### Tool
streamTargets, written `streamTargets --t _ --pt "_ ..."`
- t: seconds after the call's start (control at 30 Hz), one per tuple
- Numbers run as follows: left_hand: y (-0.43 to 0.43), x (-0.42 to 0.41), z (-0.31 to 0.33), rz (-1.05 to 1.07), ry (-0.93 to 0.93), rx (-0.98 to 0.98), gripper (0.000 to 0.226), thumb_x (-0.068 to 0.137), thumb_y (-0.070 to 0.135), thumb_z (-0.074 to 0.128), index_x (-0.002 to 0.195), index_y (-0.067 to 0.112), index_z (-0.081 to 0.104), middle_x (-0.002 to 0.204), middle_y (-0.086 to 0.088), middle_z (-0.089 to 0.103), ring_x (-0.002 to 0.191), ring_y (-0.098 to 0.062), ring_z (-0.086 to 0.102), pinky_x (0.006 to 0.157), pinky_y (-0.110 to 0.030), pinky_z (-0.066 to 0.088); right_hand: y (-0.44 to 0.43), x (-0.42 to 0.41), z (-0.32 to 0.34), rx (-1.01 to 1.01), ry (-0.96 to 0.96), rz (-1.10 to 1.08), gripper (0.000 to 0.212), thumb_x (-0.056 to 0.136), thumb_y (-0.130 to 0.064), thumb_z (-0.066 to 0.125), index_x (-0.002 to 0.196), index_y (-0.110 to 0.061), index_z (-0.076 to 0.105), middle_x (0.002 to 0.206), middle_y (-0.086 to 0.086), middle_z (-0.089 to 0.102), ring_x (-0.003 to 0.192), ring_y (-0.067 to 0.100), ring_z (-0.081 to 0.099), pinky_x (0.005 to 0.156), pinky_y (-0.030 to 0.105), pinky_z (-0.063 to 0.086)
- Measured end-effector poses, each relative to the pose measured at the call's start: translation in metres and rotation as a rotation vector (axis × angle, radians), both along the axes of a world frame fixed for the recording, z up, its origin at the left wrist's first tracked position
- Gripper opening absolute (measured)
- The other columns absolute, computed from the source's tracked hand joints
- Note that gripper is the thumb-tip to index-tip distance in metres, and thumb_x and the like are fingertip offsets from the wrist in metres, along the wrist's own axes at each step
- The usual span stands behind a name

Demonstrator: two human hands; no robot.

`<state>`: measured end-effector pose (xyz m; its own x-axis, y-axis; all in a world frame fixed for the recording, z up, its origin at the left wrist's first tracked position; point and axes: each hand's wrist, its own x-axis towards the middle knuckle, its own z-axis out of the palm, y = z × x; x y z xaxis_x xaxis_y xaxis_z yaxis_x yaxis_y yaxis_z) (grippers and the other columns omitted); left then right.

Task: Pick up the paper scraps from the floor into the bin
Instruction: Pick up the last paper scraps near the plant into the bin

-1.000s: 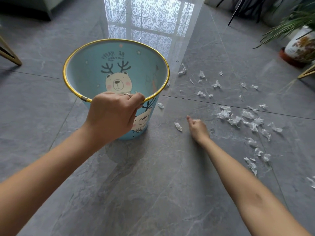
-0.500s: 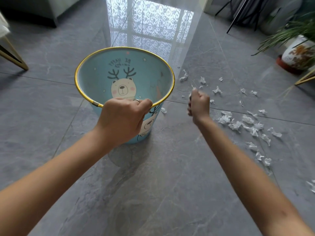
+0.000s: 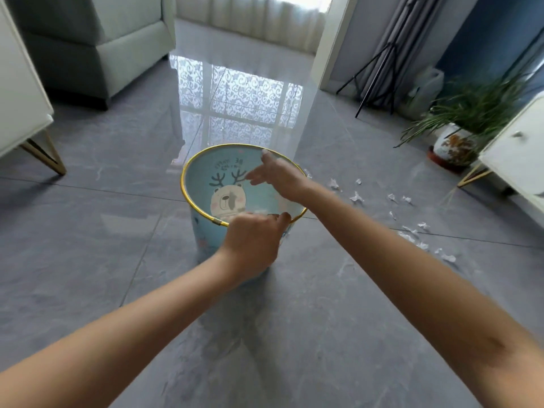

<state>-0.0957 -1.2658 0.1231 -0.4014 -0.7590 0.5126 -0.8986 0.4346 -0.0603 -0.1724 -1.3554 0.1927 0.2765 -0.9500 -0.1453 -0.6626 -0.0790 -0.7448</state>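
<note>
Grey polished floor (image 3: 117, 231) tiles run the length of the room, glossy enough to mirror the window, with a sofa (image 3: 103, 39) at the back left and a potted plant (image 3: 453, 142) off to the right. The bin (image 3: 203, 184), pale blue with a gold rim and a bear printed inside, stands on the tiles in front of the person. The left hand (image 3: 253, 242) has its fingers curled over the near rim and grips it. The right hand (image 3: 282, 179) hangs over the bin's mouth with fingers stretched out and loose, and nothing shows between them. A pale blur sits low inside, by the near rim; I cannot tell if it is paper.

Most of the paper scraps (image 3: 356, 197) lie on the floor to the right of the bin, strung out toward the plant and the white cabinet (image 3: 518, 160).

From where I stand, the risks look like these:
- The scraps are small and light, so any released high over the rim could drift and land outside.
- The bin looks light on a slick floor, so a pull on one side of the rim could tip or slide it.
- Flat bits on smooth tile may resist pinching and skid away.
- Pieces nearest the cabinet's legs could be overlooked.
</note>
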Motion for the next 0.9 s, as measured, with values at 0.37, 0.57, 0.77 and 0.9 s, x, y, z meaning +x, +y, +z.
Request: streamTargets --t 0.37,0.57,0.77,0.9 --pt "0.012 0.008 0.009 -0.015 0.102 0.061 0.027 0.04 0.006 0.071 0.054 0.017 0.051 0.039 0.001 0.051 0.03 -0.021 0.05 0.046 -0.017 0.017 0.063 -0.043 -0.004 -0.231 -0.293 -0.469 0.033 0.087 0.012 0.044 0.109 -0.004 0.061 0.101 0.003 0.06 0.091 0.009 0.057 0.075 0.008 0.047" --pt "0.01 0.002 0.005 -0.001 0.125 -0.021 0.017 0.051 0.006 0.061 0.055 0.017 0.049 0.04 0.0 0.05 0.03 -0.022 0.049 0.046 -0.017 0.017 0.084 -0.093 -0.019 -0.295 -0.17 -0.492 0.03 0.084 0.008 0.045 0.099 -0.013 0.06 0.094 0.002 0.061 0.09 0.014 0.058 0.088 0.028 0.048" --pt "0.008 -0.004 0.002 0.021 0.051 -0.013 0.01 0.063 0.012 0.059 0.062 0.017 0.051 0.045 -0.001 0.052 0.035 -0.025 0.049 0.041 -0.017 0.024 0.043 -0.111 -0.077 -0.422 -0.214 -0.484 0.024 0.086 0.0 0.044 0.099 -0.017 0.053 0.097 0.001 0.059 0.087 0.015 0.056 0.079 0.024 0.043" --pt "0.011 -0.007 0.009 0.052 0.049 0.006 0.009 0.076 0.015 0.059 0.067 0.015 0.057 0.048 -0.001 0.052 0.037 -0.027 0.049 0.039 -0.022 0.036 0.003 -0.121 -0.105 -0.446 -0.151 -0.338 0.024 0.088 -0.004 0.042 0.109 -0.01 0.052 0.106 0.007 0.057 0.087 0.019 0.054 0.073 0.026 0.04"
